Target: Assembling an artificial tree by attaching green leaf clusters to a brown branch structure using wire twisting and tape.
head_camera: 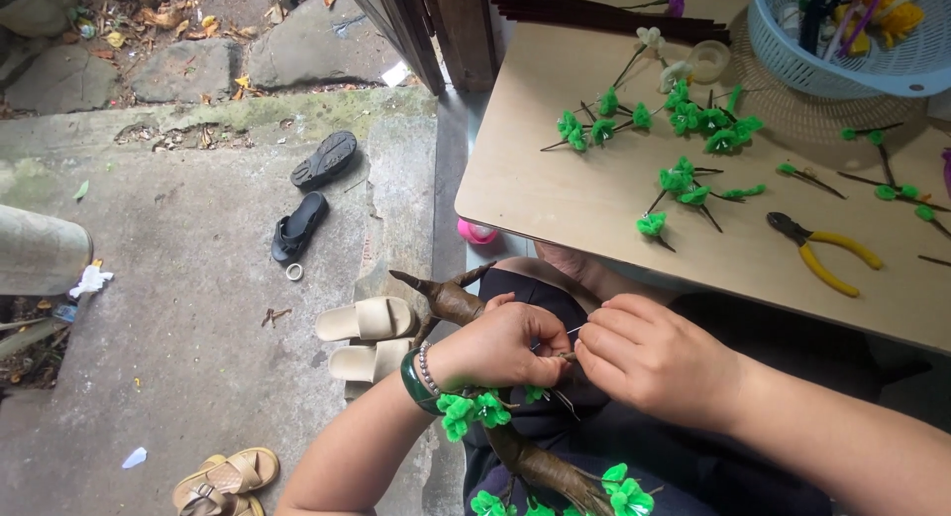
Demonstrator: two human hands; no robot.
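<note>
In the lower middle of the frame a brown wrapped branch (451, 300) lies across the person's lap, running from a forked tip near the counter's edge down to the bottom of the frame, with green fuzzy leaf clusters (474, 411) along it; four clusters show on it. The left hand (500, 346), with a green bangle (416, 385) and a bead bracelet on its wrist, is curled closed around the branch, and the right hand (649, 356) meets it with its fingers pinched shut on a thin wire stem (567, 336) between the two hands. Above them, at the upper right, the tan counter (555, 189) carries loose green leaf sprigs (684, 177) on dark stems, more than ten, too clustered to count exactly, plus one pair of yellow-handled pliers (824, 254), one roll of clear tape (709, 60), a bundle of dark stems (604, 16) and one blue plastic basket (842, 41). On the concrete floor to the left lie two black sandals (309, 194), two cream slides (369, 336) and one tan sandal (223, 479).
</note>
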